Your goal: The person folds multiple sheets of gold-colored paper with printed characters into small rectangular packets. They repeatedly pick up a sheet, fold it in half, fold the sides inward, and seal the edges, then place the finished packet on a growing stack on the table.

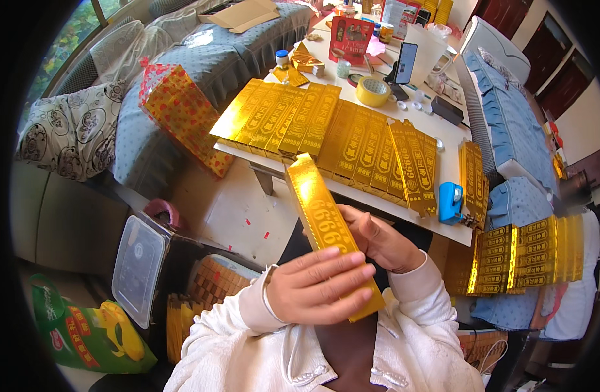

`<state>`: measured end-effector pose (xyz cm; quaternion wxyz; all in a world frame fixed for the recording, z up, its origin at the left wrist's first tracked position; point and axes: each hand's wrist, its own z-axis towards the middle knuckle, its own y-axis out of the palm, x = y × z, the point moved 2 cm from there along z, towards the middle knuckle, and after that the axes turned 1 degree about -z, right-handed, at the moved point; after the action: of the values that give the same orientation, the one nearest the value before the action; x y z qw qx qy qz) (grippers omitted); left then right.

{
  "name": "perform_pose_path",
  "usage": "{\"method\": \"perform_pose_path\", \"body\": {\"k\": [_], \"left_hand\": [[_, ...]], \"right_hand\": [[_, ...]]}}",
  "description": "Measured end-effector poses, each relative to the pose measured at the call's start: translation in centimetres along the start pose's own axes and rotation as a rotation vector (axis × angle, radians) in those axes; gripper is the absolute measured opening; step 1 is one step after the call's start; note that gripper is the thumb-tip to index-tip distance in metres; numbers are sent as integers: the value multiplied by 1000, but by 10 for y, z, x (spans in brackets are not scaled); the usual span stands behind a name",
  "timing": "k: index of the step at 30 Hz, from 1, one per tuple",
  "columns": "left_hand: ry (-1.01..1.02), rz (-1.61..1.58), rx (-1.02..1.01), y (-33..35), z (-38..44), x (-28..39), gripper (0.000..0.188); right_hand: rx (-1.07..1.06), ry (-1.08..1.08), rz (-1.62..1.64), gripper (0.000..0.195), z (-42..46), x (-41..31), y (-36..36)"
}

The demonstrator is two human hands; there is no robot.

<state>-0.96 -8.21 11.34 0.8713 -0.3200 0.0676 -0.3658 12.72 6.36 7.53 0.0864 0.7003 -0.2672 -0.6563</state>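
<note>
A long gold foil paper box (324, 215) slants between my hands, its upper end beyond the table's near edge. My left hand (319, 286) lies across its lower part with the fingers spread along the printed face. At the box's right side is my right hand (378, 237), its thumb raised and its other fingers partly hidden behind the box. Flat gold boxes (359, 147) stand side by side in a row on the white table (452, 235). Loose gold cartons (417, 166) lie askew over the row's right end. A blue tape dispenser (450, 202) sits at the near right corner.
Farther back on the table are a roll of clear tape (373, 91), a phone on a stand (406, 63), a red pouch (349, 39) and a black case (447, 110). More gold boxes (530, 255) are stacked at right. A lidded plastic container (139, 269) stands at left.
</note>
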Motion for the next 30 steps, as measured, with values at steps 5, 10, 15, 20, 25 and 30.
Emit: {"method": "perform_pose_path", "body": {"k": [5,10,15,20,25,30], "left_hand": [[9,275,21,26,-20,-1,50],[-85,234,-168,26,-49,-44,65],[-825,-663,531,24,-40,-57,69],[-943,-1086,465,34,-45,-77,65],[-1057,-1241,373,47,-47,-69,55],[-1072,-1218,291,48,-43,-67,51]], "right_hand": [[129,-158,73,63,15,-27,-11],[286,-438,-287,63,27,-27,-25],[325,-387,-651,70,38,35,-53],[290,-293,-880,67,38,68,-47],[330,-264,-1082,66,25,70,-46],[334,-308,-1046,62,24,69,-44]]}}
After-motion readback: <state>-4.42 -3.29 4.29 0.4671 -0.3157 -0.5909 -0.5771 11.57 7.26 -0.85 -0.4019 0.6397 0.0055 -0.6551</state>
